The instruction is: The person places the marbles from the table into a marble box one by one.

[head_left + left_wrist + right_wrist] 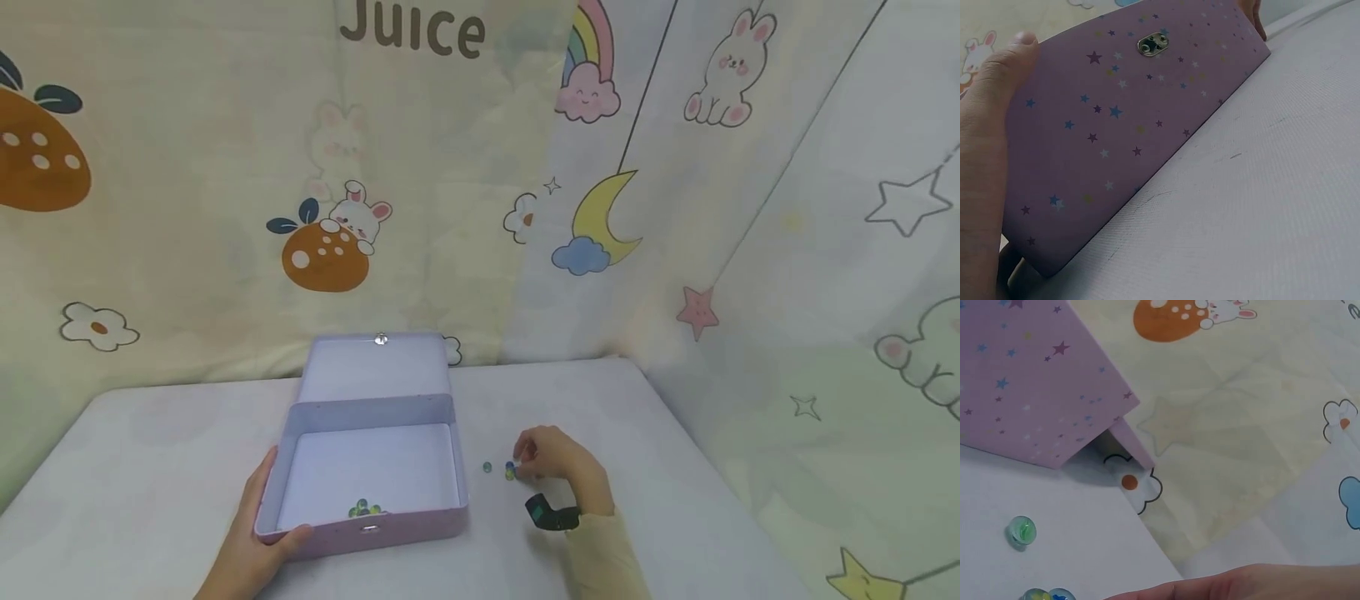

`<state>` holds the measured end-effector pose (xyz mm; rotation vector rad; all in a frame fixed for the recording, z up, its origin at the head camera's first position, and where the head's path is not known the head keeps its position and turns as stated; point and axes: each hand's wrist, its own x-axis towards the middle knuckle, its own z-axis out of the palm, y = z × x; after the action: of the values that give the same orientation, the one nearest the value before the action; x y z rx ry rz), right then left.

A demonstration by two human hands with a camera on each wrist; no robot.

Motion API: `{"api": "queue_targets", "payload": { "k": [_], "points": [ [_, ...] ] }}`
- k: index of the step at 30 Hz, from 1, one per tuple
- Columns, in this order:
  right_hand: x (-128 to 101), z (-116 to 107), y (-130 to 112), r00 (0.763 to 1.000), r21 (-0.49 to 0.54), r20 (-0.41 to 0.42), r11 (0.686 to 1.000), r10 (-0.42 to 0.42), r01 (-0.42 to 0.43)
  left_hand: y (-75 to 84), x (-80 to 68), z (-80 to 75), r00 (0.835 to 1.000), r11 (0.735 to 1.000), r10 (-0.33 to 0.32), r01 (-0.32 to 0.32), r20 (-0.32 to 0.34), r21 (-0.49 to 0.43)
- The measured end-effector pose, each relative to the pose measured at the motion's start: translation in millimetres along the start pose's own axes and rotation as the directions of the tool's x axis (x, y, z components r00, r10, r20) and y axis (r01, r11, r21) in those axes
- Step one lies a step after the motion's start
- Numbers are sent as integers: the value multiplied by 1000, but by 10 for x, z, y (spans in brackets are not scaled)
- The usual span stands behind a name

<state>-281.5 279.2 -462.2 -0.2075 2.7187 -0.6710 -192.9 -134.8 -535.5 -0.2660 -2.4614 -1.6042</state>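
A lilac tin box [420, 527] with its lid [375, 367] raised stands on the table; its outside carries small stars. Several glass marbles [363, 507] lie inside by the front wall. My left hand [251, 533] grips the box's front left corner, thumb [1007, 69] on the front face. On the table right of the box lies one green marble [1023, 530]. Beside it sit a yellow marble [510, 475] and a blue marble [510, 465], close together. My right hand [555, 458] is at these two, fingertips next to them and bent, with a gap between finger and thumb.
The white table [150, 467] backs onto a printed cloth [225, 167] with cartoon pictures. A metal clasp [1152, 44] sits on the box's front. A black strap with a device [551, 514] is on my right wrist.
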Motion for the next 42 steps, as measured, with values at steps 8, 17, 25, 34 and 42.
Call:
{"api": "queue_targets", "payload": {
  "k": [8,17,25,34,42],
  "points": [
    [15,78,35,1000,4,-19,1000,10,-10,-70,1,25,998,998,67,-67,-21,8],
    [-47,125,119,998,-36,-28,998,51,-52,-74,17,91,999,999,34,-34,21,-24],
    [-20,130,86,998,-45,-44,998,39,-41,-60,-8,74,1000,1000,7,-7,17,-11],
    [47,101,55,996,-55,-83,998,20,-25,-74,1,16,999,999,32,-32,1,-6],
    [52,15,51,990,3,-136,1000,-25,26,-88,5,-28,997,997,72,-73,-29,-15]
  ]
}}
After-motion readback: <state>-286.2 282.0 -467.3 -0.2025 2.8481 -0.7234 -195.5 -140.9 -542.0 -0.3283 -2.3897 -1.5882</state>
